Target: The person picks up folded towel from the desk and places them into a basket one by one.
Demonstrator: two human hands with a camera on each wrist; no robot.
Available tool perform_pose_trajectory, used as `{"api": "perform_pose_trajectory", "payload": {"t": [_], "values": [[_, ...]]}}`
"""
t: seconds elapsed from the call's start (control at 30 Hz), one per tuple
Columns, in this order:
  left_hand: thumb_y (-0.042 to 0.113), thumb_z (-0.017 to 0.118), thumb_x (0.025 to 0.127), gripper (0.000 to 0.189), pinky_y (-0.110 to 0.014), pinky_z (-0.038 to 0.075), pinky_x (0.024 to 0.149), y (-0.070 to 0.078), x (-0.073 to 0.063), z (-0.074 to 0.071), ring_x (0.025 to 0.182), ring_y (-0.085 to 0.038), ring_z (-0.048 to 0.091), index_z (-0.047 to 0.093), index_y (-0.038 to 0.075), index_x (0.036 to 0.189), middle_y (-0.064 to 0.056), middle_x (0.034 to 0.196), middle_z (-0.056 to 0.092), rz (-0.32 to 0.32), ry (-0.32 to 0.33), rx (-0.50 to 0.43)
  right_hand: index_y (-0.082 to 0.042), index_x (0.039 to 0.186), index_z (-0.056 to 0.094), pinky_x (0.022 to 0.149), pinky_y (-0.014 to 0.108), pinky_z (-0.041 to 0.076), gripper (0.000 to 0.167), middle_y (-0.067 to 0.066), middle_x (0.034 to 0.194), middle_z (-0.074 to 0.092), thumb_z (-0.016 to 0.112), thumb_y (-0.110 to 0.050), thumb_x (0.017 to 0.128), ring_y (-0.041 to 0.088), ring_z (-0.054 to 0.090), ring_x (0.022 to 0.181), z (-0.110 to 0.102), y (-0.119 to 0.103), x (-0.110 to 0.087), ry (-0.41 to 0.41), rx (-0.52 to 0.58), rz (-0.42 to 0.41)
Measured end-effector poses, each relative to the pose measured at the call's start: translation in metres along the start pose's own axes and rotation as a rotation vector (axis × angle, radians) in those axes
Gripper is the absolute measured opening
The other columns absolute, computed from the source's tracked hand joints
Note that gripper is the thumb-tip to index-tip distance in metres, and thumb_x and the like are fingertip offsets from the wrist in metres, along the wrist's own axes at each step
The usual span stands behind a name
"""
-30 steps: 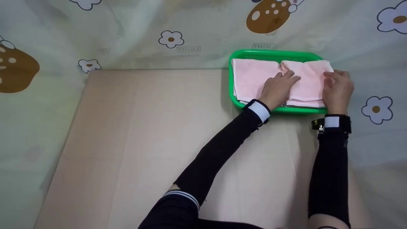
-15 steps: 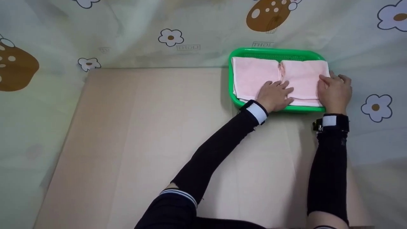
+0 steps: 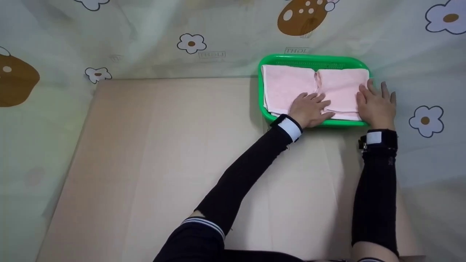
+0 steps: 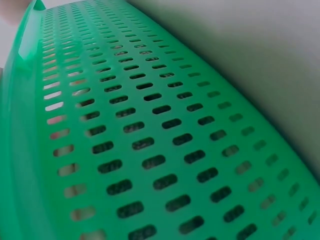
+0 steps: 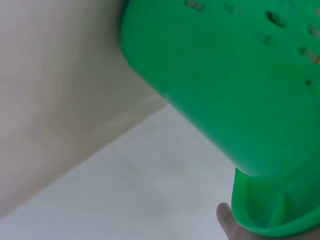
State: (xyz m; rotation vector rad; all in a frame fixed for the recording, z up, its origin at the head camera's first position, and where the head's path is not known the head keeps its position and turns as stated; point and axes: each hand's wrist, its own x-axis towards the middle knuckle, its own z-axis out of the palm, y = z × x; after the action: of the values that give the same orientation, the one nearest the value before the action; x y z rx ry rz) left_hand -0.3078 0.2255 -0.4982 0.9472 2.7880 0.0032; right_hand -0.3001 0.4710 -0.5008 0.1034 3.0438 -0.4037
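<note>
Two folded pink towels with white edges lie side by side in a green plastic basket (image 3: 295,59): a left towel (image 3: 284,85) and a right towel (image 3: 342,87). In the head view my left hand (image 3: 309,109) rests with spread fingers over the basket's front rim and the near corner where the towels meet. My right hand (image 3: 376,105) lies across the basket's right end, thumb and index finger at the right towel's edge, the other fingers extended outside the rim. The left wrist view is filled by the basket's slotted side wall (image 4: 150,125). A fingertip (image 5: 226,217) shows below the rim in the right wrist view.
The basket stands at the far right corner of a pale beige tabletop (image 3: 182,153). Behind and beside it hangs a light green sheet (image 3: 153,40) printed with flowers and brown mushroom-like shapes. Black sleeves (image 3: 251,174) cover both forearms.
My right hand has let go of the right towel's corner, moved slightly left and straightened its fingers. The right towel lies flatter. My left hand has drawn back off the right towel toward the front rim.
</note>
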Motion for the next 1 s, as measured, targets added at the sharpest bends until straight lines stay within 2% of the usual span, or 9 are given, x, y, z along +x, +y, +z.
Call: {"api": "perform_pose_trajectory", "payload": {"t": [0.23, 0.5, 0.77, 0.9, 1.0], "values": [[0.07, 0.012, 0.105, 0.067, -0.03, 0.01, 0.13, -0.003, -0.002, 0.002, 0.16, -0.007, 0.015, 0.022, 0.041, 0.164, 0.017, 0.172, 0.016, -0.011, -0.008, -0.012, -0.015, 0.166, 0.009, 0.121, 0.067, -0.016, 0.07, 0.01, 0.174, 0.002, 0.005, -0.054, 0.109, 0.044, -0.015, 0.158, 0.001, -0.004, 0.003, -0.044, -0.017, -0.009], [0.071, 0.012, 0.104, 0.066, -0.029, 0.007, 0.13, -0.004, -0.002, 0.005, 0.16, -0.005, 0.011, 0.019, 0.044, 0.164, 0.02, 0.172, 0.012, -0.037, -0.023, -0.032, -0.013, 0.166, 0.013, 0.122, 0.068, -0.013, 0.07, 0.013, 0.174, 0.004, 0.007, -0.053, 0.109, 0.046, -0.012, 0.158, 0.005, -0.008, 0.002, -0.033, 0.003, -0.028], [0.07, 0.012, 0.105, 0.065, -0.029, 0.008, 0.13, -0.003, 0.003, 0.006, 0.16, -0.006, 0.012, 0.02, 0.044, 0.164, 0.02, 0.172, 0.012, -0.033, 0.021, -0.055, -0.011, 0.165, 0.025, 0.124, 0.069, -0.002, 0.067, 0.017, 0.173, 0.012, 0.015, -0.05, 0.111, 0.049, 0.0, 0.158, 0.007, -0.004, 0.002, 0.067, 0.061, -0.029], [0.069, 0.011, 0.105, 0.065, -0.032, 0.007, 0.13, -0.006, 0.003, 0.003, 0.16, -0.008, 0.011, 0.015, 0.044, 0.165, 0.019, 0.173, 0.009, -0.003, 0.064, -0.037, -0.012, 0.164, 0.029, 0.125, 0.068, 0.001, 0.066, 0.02, 0.172, 0.014, 0.019, -0.05, 0.111, 0.05, 0.005, 0.158, 0.008, -0.003, 0.005, 0.125, 0.101, -0.011], [0.069, 0.012, 0.105, 0.065, -0.036, 0.006, 0.131, -0.013, -0.003, 0.0, 0.161, -0.008, 0.009, 0.011, 0.044, 0.165, 0.02, 0.173, 0.007, 0.027, 0.112, -0.027, -0.013, 0.163, 0.03, 0.126, 0.066, 0.0, 0.064, 0.021, 0.172, 0.015, 0.022, -0.049, 0.111, 0.048, 0.007, 0.158, 0.008, -0.003, 0.003, 0.18, 0.103, -0.006]]}}
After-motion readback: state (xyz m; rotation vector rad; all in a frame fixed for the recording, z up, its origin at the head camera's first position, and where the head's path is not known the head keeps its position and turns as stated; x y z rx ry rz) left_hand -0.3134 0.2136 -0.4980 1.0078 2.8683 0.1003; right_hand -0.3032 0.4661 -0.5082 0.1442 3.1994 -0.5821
